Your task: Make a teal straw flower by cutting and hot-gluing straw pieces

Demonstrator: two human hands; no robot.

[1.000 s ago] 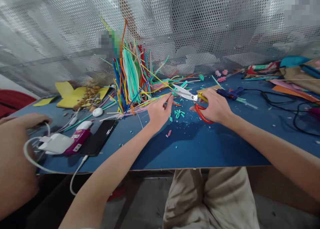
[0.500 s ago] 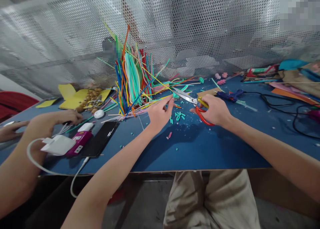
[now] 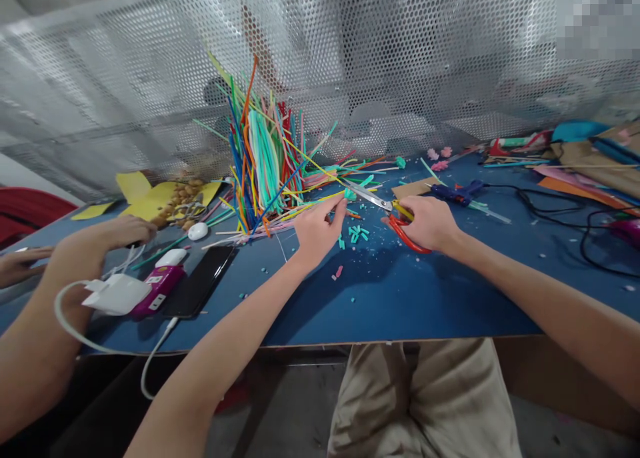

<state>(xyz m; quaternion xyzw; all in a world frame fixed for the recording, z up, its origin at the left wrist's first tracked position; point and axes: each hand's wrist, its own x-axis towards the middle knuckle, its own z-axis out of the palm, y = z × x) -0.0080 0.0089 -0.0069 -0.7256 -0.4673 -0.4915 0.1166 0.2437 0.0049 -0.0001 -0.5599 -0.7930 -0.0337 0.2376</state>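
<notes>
My left hand [image 3: 321, 228] pinches a small turquoise piece of pipe cleaner [image 3: 350, 195] between thumb and fingertips. My right hand [image 3: 427, 221] grips the red and yellow handles of a pair of scissors [image 3: 374, 199]. Their silver blades point left and reach right beside the turquoise piece; whether they touch it I cannot tell. Below the hands lie several short turquoise snippets [image 3: 356, 234] and a pink scrap [image 3: 339, 271] on the blue table [image 3: 400, 305]. A tall bundle of coloured pipe cleaners [image 3: 265, 158] stands behind my left hand.
At left are a black phone [image 3: 206, 281], a white charger [image 3: 117, 293] on a purple power strip [image 3: 159, 286], and another person's hand [image 3: 123, 231]. A blue glue gun [image 3: 457, 193] with its black cord lies at right. Behind rises a perforated metal screen [image 3: 400, 58].
The scissors' blades look closer together, and my right hand has shifted slightly down. My left hand stays nearly in place with the turquoise piece. The other person's hand has moved slightly left.
</notes>
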